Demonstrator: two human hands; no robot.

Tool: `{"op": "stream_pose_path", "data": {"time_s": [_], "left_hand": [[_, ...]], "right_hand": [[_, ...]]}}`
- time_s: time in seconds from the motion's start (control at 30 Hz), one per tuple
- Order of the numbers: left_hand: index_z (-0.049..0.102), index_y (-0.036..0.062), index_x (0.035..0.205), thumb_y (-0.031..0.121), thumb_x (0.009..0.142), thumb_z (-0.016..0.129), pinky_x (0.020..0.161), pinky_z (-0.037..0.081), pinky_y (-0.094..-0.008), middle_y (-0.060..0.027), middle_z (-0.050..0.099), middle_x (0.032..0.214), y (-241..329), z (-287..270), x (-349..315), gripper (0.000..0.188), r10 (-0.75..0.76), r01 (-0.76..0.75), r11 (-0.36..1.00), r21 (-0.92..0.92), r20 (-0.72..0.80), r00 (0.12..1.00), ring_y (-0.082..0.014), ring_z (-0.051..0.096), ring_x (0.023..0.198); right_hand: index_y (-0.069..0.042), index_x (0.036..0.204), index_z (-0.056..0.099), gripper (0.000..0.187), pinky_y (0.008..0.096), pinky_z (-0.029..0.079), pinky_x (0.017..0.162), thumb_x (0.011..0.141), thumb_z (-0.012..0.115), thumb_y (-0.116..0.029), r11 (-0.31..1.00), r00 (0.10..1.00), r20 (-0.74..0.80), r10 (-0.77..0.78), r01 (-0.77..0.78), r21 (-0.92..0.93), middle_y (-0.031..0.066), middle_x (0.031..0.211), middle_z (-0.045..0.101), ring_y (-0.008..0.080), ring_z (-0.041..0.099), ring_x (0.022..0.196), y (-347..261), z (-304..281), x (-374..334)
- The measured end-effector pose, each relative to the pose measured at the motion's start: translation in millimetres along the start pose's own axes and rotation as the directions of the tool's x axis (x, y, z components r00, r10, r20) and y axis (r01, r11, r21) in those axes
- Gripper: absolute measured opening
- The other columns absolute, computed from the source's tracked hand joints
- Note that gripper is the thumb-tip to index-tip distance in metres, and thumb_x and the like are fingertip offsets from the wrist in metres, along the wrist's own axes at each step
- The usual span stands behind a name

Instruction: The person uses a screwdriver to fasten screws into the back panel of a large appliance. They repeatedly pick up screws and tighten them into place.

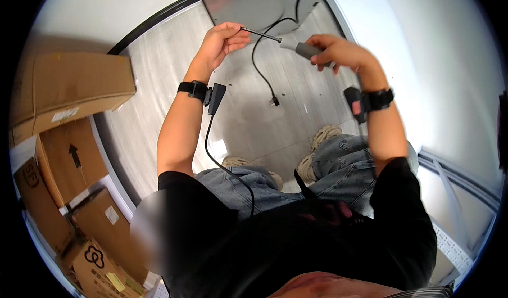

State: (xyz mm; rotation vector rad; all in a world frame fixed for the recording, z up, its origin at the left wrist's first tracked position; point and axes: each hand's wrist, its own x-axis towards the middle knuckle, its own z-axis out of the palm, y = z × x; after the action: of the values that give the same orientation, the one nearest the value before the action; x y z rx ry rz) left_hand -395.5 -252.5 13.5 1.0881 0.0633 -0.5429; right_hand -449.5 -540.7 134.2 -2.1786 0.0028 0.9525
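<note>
A screwdriver with a thick grey handle (pixel 308 50) and a long thin dark shaft (pixel 262 34) is held between my two hands above the floor. The fingers of my right hand (pixel 338 53) wrap round the handle, which is slightly blurred. At the other end, the thumb and forefinger of my left hand (pixel 225 39) pinch the shaft near its tip. What sits at the tip, if anything, is hidden by those fingers. Whether the shaft is fully seated in the pale front of the handle is too small to tell.
A grey metal cabinet (pixel 248 1) stands just ahead. Its black power cord (pixel 255 60) trails onto the pale wood-look floor (pixel 159 70), ending in a plug (pixel 274 101). Cardboard boxes (pixel 84 83) line the left side. A white wall (pixel 428 60) rises at right, near a metal rack (pixel 455 192).
</note>
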Motion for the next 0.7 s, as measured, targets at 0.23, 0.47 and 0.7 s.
{"op": "stream_pose_path", "data": {"time_s": [0.23, 0.47, 0.7], "left_hand": [[0.062, 0.0024, 0.093, 0.014, 0.093, 0.056, 0.072, 0.055, -0.0281, -0.0141, 0.068, 0.094, -17, 90, 22, 0.013, 0.011, -0.036, 0.989, 0.142, 0.175, 0.985, -0.0191, 0.067, 0.082], [0.061, 0.0015, 0.096, 0.014, 0.094, 0.055, 0.072, 0.054, -0.0291, -0.0121, 0.068, 0.090, -75, 196, 58, 0.014, -0.014, -0.028, 0.973, 0.230, 0.180, 0.984, -0.0185, 0.066, 0.079], [0.063, -0.0001, 0.092, 0.012, 0.091, 0.058, 0.072, 0.054, -0.0284, -0.0115, 0.068, 0.086, -171, 269, 130, 0.013, -0.138, 0.065, 0.927, 0.369, 0.174, 0.975, -0.0173, 0.065, 0.077]], "right_hand": [[-0.004, 0.112, 0.061, 0.035, 0.0193, 0.039, 0.039, 0.077, 0.057, -0.009, 0.981, 0.998, 0.058, -0.006, 0.018, -0.196, 0.0016, 0.078, 0.065, 0.0082, 0.063, 0.063, 29, -107, -56], [-0.011, 0.114, 0.060, 0.040, 0.0224, 0.046, 0.049, 0.074, 0.062, -0.013, 0.999, 0.996, -0.077, -0.041, 0.041, 0.000, 0.0023, 0.077, 0.062, 0.0101, 0.055, 0.058, 154, -157, -92], [-0.012, 0.110, 0.064, 0.038, 0.0231, 0.043, 0.050, 0.072, 0.065, -0.016, 0.928, 0.979, -0.196, -0.050, 0.118, 0.353, 0.0024, 0.073, 0.060, 0.0091, 0.051, 0.056, 332, -158, -96]]}}
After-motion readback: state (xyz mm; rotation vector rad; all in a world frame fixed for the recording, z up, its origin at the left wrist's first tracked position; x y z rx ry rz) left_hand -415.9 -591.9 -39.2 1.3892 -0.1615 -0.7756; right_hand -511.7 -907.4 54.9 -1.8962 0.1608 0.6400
